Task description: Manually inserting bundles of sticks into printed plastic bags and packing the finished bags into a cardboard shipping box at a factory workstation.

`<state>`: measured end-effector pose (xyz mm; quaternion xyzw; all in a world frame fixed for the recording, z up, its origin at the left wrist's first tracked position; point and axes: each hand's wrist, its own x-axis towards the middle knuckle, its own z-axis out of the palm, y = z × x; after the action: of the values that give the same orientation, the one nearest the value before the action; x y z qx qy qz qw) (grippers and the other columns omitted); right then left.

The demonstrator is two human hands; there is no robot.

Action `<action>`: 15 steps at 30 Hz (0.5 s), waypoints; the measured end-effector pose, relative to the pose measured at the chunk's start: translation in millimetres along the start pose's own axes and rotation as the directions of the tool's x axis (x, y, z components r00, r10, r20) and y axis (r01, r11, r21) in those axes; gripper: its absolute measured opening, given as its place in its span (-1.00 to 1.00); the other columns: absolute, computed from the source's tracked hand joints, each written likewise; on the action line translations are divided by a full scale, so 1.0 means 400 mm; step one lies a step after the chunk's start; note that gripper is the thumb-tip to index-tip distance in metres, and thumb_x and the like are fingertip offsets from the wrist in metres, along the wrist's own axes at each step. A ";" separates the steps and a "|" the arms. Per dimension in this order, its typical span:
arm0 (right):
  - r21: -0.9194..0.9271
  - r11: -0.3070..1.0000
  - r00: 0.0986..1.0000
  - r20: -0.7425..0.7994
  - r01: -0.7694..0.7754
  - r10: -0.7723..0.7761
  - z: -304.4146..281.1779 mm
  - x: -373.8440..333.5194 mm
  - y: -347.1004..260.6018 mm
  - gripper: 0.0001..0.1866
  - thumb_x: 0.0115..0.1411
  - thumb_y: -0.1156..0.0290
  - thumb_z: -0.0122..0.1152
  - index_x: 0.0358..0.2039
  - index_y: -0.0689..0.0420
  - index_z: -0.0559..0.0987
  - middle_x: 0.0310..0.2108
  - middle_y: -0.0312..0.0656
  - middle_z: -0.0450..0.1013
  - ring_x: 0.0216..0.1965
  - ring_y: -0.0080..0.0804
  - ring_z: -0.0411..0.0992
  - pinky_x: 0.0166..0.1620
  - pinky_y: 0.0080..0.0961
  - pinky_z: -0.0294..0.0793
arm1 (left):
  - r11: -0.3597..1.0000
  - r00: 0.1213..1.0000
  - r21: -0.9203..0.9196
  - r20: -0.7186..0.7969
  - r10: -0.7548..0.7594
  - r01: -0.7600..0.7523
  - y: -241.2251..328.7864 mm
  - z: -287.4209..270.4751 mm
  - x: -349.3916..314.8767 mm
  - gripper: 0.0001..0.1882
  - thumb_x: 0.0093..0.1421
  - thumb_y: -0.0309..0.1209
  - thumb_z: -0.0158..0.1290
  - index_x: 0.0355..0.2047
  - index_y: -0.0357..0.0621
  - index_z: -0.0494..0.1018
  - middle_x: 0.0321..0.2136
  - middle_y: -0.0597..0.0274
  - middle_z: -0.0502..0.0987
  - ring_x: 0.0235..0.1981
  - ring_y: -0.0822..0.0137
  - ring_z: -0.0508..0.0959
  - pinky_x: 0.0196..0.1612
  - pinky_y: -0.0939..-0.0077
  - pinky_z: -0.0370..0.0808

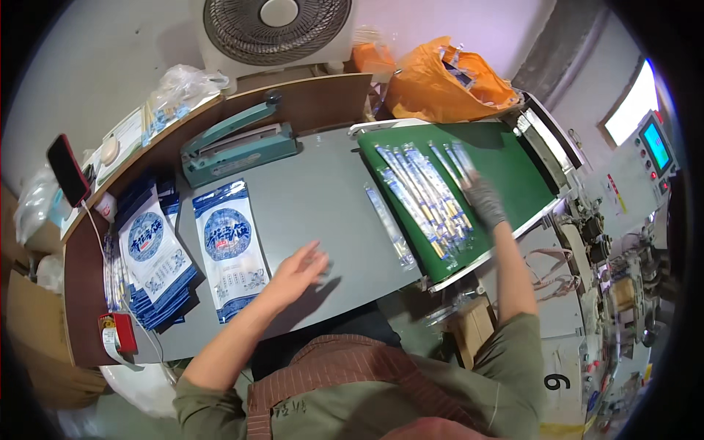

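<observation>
My bare left hand (299,273) hovers over the grey table (315,191), fingers apart and nothing in them. To its left lies a flat white and blue printed pouch (232,249). On my right hand (485,202) is a grey glove; it reaches over the green conveyor belt (517,161), its fingers at the upper end of a slim wrapped packet (462,159). Motion blurs those fingers, so their grip is unclear. Several long packets of sticks in clear film with blue print (425,194) lie side by side on the belt. One more such packet (390,226) rests on the table by the belt's edge.
A stack of similar pouches (154,249) is at the left. Behind it stands a teal bag sealer (238,150). An orange bag (447,84) sits beyond the belt, a fan (279,29) at the back. Machinery with a control panel (655,147) borders the right.
</observation>
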<state>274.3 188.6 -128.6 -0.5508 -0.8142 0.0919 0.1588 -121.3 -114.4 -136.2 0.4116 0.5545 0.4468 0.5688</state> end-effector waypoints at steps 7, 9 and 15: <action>-0.308 0.940 0.987 -0.014 0.150 -0.162 0.067 -0.204 -0.539 -0.16 0.20 -0.16 -0.01 0.27 0.26 0.20 0.23 0.20 0.17 0.27 0.00 0.16 0.32 -0.25 0.03 | 0.873 0.933 -0.476 -0.351 -0.083 -0.101 -0.058 0.150 0.327 -0.20 0.31 0.05 -0.11 0.32 -0.29 -0.02 0.29 -0.01 0.10 0.31 0.15 0.13 0.32 0.25 0.06; -0.167 0.965 0.979 0.060 0.201 -0.194 0.134 -0.204 -0.587 -0.21 0.25 -0.11 -0.07 0.27 0.27 0.19 0.23 0.21 0.17 0.28 -0.01 0.14 0.33 -0.24 0.01 | 0.928 0.888 -0.313 -0.459 0.039 -0.203 -0.036 0.177 0.329 -0.22 0.33 -0.04 -0.16 0.32 -0.38 -0.09 0.30 -0.14 0.05 0.33 0.00 0.08 0.34 0.31 0.00; 0.109 0.993 0.999 -0.003 -0.052 0.053 0.317 -0.136 -0.563 -0.26 0.30 0.00 -0.08 0.29 0.32 0.12 0.22 0.22 0.19 0.23 0.11 0.20 0.28 -0.27 0.14 | 0.926 0.831 -0.313 -0.557 0.002 -0.212 -0.099 0.076 0.325 -0.20 0.31 -0.13 -0.08 0.33 -0.38 -0.17 0.26 -0.20 0.12 0.30 0.03 0.16 0.30 0.29 0.11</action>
<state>52.0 56.5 -182.1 -0.5627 -0.7928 0.1388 0.1885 -90.8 1.5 -207.0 0.1861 0.5772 0.6714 0.4260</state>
